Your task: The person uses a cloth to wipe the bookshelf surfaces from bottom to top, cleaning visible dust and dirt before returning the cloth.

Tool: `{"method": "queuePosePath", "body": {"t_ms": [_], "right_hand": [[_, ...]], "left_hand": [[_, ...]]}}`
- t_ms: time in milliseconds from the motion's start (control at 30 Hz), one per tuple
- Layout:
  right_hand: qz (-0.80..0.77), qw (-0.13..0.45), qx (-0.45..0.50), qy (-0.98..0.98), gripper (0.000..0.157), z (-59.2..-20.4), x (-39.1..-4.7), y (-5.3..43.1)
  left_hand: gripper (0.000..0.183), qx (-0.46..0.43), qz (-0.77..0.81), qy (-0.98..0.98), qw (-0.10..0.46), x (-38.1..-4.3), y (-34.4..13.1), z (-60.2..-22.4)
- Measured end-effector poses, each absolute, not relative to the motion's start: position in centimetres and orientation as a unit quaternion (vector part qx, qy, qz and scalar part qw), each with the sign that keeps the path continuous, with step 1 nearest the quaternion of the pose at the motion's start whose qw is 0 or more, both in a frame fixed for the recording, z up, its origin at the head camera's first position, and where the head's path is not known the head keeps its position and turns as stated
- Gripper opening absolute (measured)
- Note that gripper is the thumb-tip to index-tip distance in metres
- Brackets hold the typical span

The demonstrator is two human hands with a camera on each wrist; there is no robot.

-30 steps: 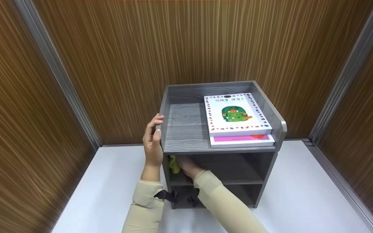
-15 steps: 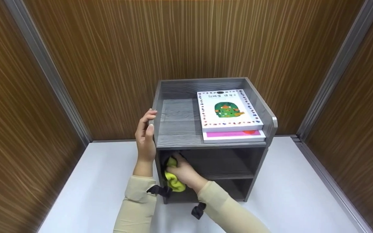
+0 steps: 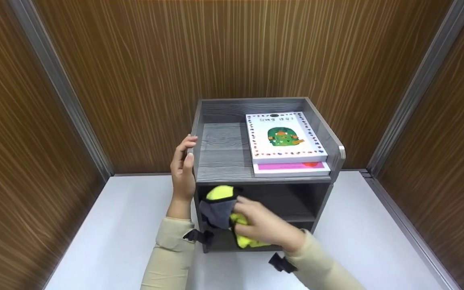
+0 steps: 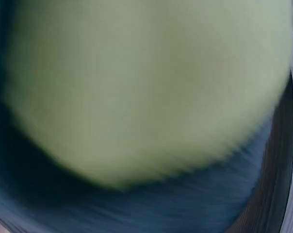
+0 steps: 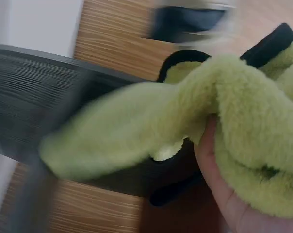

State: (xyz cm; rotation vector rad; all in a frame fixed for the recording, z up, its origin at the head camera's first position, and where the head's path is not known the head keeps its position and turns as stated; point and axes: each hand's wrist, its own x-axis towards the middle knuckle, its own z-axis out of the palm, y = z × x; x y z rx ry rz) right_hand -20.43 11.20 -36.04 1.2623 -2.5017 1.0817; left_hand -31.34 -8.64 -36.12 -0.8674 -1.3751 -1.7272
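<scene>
A plush cleaning cloth (image 3: 218,212), yellow-green on one face, grey on the other and edged in black, is pinched in my right hand (image 3: 266,223). It hangs bunched in front of the shelf unit's middle compartment, its grey part reaching left. In the right wrist view the cloth's fluffy folds (image 5: 253,107) lie over the fingers and hide most of the hand. The cloth (image 4: 141,87) fills the left wrist view, blurred. My left hand (image 3: 183,175) rests against the left side panel of the grey shelf unit (image 3: 224,161), fingertips at its top edge.
Two picture books (image 3: 286,135) lie stacked on the right of the shelf's top. The unit stands on a white table (image 3: 135,229) close to the wood-patterned back wall (image 3: 240,48), with similar walls on both sides.
My right hand has drawn the cloth out of the middle compartment, forward and to the right, so more of it shows. The left hand stays at the side panel.
</scene>
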Motion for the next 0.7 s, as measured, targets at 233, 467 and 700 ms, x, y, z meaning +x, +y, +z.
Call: {"method": "queuePosePath", "body": {"t_ms": [233, 467, 700], "right_hand": [[0.305, 0.315, 0.422, -0.794, 0.041, -30.0, -18.4, 12.3], [0.234, 0.472, 0.320, -0.787, 0.021, -27.3, -22.1, 10.1], [0.253, 0.199, 0.261, -0.910, 0.051, -29.0, -26.1, 7.9]], "left_hand": [[0.029, -0.338, -0.683, -0.534, 0.368, -31.2, -8.6, -36.0], [0.033, -0.336, -0.687, -0.535, 0.359, -31.2, -8.7, -36.1], [0.032, -0.330, -0.669, -0.555, 0.367, -31.3, -8.9, -36.0]]}}
